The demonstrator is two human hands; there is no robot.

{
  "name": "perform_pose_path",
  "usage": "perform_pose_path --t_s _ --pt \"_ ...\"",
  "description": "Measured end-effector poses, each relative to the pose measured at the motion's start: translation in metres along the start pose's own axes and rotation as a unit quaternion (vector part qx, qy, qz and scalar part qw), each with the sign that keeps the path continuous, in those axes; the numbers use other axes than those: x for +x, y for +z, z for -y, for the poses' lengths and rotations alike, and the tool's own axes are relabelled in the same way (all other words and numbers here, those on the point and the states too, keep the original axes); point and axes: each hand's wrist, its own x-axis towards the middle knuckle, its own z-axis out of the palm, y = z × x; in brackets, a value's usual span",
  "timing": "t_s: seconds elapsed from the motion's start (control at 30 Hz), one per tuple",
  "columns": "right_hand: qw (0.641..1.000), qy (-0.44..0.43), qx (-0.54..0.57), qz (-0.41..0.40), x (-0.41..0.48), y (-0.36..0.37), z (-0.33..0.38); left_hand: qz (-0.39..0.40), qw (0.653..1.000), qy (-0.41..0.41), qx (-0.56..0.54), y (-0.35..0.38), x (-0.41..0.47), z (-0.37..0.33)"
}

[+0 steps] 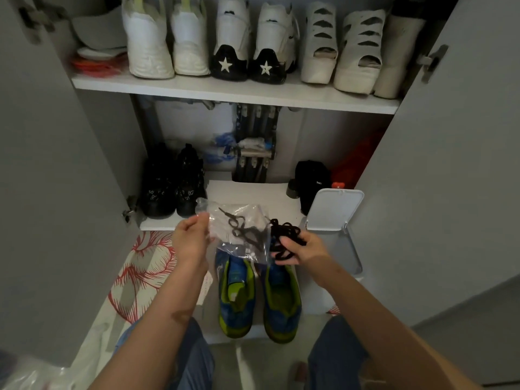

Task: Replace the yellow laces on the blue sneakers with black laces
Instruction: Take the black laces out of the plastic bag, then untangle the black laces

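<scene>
Pinching a clear bag point(222, 220) by its edge with the left hand point(191, 240), centre frame. Clutching a tangle of black laces point(284, 233) in the right hand point(305, 249), just beside. At lower centre: blue sneakers point(237, 301), side by side.

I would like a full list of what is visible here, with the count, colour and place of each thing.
blue sneakers: 2, blue and green, floor, below the hands
laces: 1 bunch, black, in the right hand
bag: 1, clear, in the left hand, black lace inside
bin: 1, white, lid open, right of the blue sneakers
rug: 1, white with red pattern, floor, left
white sneakers: 2, white, top shelf, left
star sneakers: 2, white with black heels, top shelf, middle
strap shoes: 2, white, top shelf, right
boots: 2, black, bottom shelf, left
pouch: 1, black, bottom shelf, right
left hand: 1, holds the bag
right hand: 1, grips the laces
</scene>
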Motion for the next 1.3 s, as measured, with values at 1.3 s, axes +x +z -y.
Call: perform_pose_path --t_s 1.3 --pt "0.829 0.001 -0.415 -0.373 0.069 -0.156 -0.022 0.264 0.853 0.209 0.398 0.205 0.005 0.150"
